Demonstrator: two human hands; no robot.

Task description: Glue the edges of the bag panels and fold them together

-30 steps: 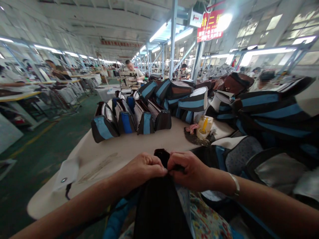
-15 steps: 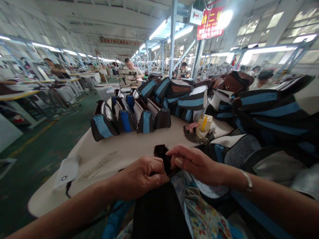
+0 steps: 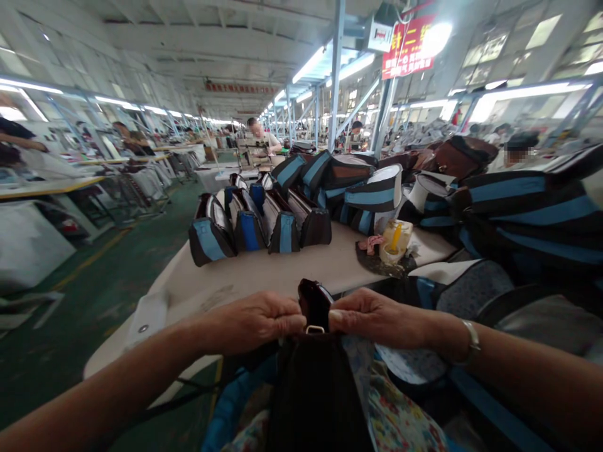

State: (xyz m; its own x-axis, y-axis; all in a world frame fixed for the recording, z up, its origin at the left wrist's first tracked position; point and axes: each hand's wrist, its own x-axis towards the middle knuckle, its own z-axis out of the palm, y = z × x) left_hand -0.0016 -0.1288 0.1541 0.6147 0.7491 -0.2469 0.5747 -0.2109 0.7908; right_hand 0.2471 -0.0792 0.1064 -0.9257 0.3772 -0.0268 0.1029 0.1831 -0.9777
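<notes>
A dark bag stands on end over my lap, with its dark glossy edge rising between my hands. My left hand is closed, pinching the bag's edge from the left. From the right, my right hand grips the opposite edge between thumb and fingers. A small metal ring shows at the bag's end between the two hands. The inside of the bag and most of my fingertips are hidden.
Several bags with blue stripes stand in a row on the pale table. A glue jar with a yellow-handled tool sits beyond my right hand. More bags are piled at right. A co-worker sits farther back.
My hands have drawn level on opposite sides of the bag's end. The metal ring now shows between them. The view has turned slightly left.
</notes>
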